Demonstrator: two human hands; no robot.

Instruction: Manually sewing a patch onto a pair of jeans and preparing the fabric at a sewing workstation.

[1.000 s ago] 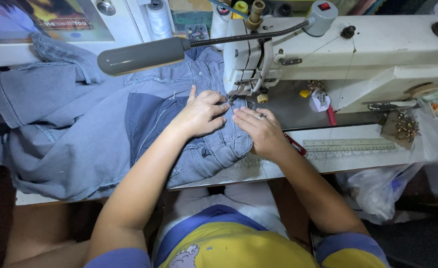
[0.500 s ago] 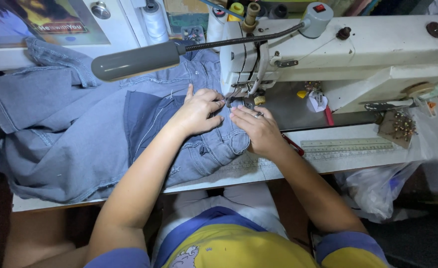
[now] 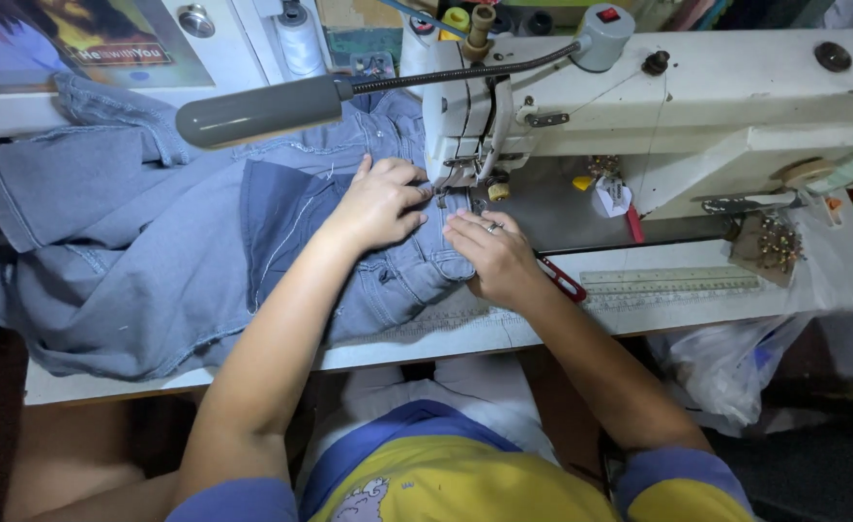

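Since a second ago, your two hands have crept a little closer to the needle, and the denim has been fed slightly further under the machine head; otherwise the scene holds much as it was.

Your left hand [image 3: 378,203] lies flat on the blue denim garment [image 3: 156,251], fingers spread and pressed down rather than gripping, fingertips just beside the presser foot [image 3: 443,193]. Your right hand [image 3: 494,256] rests on the front edge of the same fold, fingers loosely curled with the tips pinning the cloth to the bed; neither hand has anything closed inside it. The garment sprawls across the left of the white table [image 3: 465,338], its bunched seam directly under the head of the white sewing machine [image 3: 639,116], with the grey lamp [image 3: 262,108] reaching over it.

By the look of it, you are mid-seam, guiding the thick fold through the needle. The next move likely calls for steady, even pressure from both palms, keeping the seam straight and your fingertips clear of the needle, which sits very close to your left hand. A red-handled tool [image 3: 562,280] lies partly under your right wrist, a ruler [image 3: 673,281] beside it, and a spool of white thread [image 3: 301,43] stands behind.
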